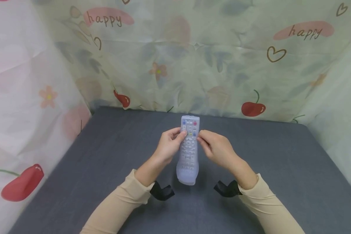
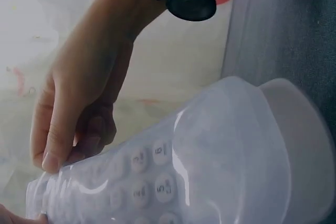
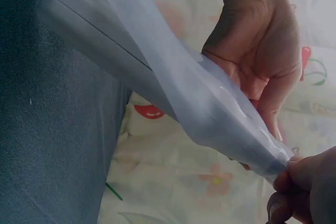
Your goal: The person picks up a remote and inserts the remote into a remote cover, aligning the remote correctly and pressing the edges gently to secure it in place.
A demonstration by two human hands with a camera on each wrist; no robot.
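Observation:
A white remote control (image 1: 188, 143) in a translucent soft cover (image 1: 188, 174) stands tilted above the table. My left hand (image 1: 169, 144) grips its upper left side, thumb across the front. On the opposite edge, my right hand (image 1: 219, 146) pinches the cover between thumb and curled fingers. From the right wrist view, the cover (image 3: 173, 72) gapes away from the grey remote body (image 3: 105, 40) at the lower end. Part of the left palm (image 3: 257, 51) shows behind it. Number buttons appear through the cover (image 2: 231, 145) in the left wrist view.
A dark grey table (image 1: 120, 139) lies beneath both hands. Patterned curtain fabric (image 1: 175, 58) hangs at the back and both sides. Black straps (image 1: 162, 191) stick out from the sleeve cuffs at both wrists.

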